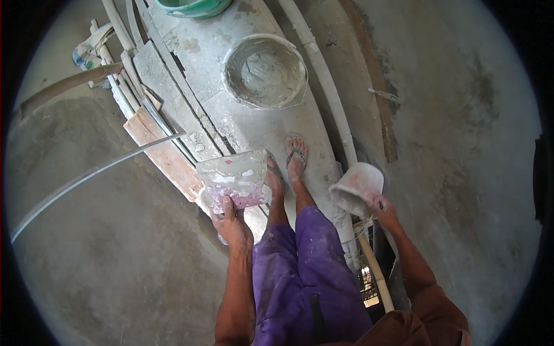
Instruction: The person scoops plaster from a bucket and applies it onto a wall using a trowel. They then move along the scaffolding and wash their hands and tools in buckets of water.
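My left hand [233, 226] grips the near edge of a flat plastering plate [235, 177], its thumb on top. Grey wet plaster and white smears cover the plate's far part; its pinkish near part shows through. On the right, my right hand [385, 209] is closed on a whitish plastic scoop [362, 177], held tilted beside the platform edge. What the scoop contains is hidden. Beyond my feet stands a round bucket [231, 78] with wet grey plaster [264, 70] inside, apart from both hands.
I stand in sandals on a narrow plaster-spattered plank platform [199, 63]. A green tub [199, 10] sits at its far end. Poles and boards [158, 141] lie along the left, a long pole [323, 72] along the right. A thin metal strip [92, 173] juts out left.
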The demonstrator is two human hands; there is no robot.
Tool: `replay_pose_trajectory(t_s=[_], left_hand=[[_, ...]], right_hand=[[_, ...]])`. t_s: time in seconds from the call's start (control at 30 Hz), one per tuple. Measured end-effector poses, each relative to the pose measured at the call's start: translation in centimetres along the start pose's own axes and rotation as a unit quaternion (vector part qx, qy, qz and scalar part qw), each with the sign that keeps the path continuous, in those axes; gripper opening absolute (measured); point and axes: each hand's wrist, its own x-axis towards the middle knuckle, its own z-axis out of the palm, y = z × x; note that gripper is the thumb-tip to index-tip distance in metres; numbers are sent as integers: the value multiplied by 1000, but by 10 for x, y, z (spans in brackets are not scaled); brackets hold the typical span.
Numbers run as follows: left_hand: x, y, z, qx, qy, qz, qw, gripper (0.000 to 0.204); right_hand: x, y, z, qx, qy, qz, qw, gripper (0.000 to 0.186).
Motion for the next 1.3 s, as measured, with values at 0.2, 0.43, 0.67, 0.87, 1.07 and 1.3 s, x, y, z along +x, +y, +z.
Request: replay_pose_trajectory(t_s=[0.2,0.43,0.67,0.87,1.07,1.3], left_hand=[[-17,22,11,-53,-3,12,998,33],[-18,48,-2,-100,33,25,994,32],[-16,63,-16,-143,41,24,989,35],[1,55,-17,-159,1,12,987,36],[22,44,-13,-133,-21,-3,991,40],[35,29,28,-118,-93,-8,989,36]], right_hand=[[14,-157,-57,242,78,35,967,41],[31,-330,-20,569,22,-113,814,49],[100,-386,58,673,-87,-158,717,55],[158,-378,115,685,-1,-65,726,46],[155,-372,123,559,-11,-29,828,25],[80,-347,113,437,-74,-34,896,28]])
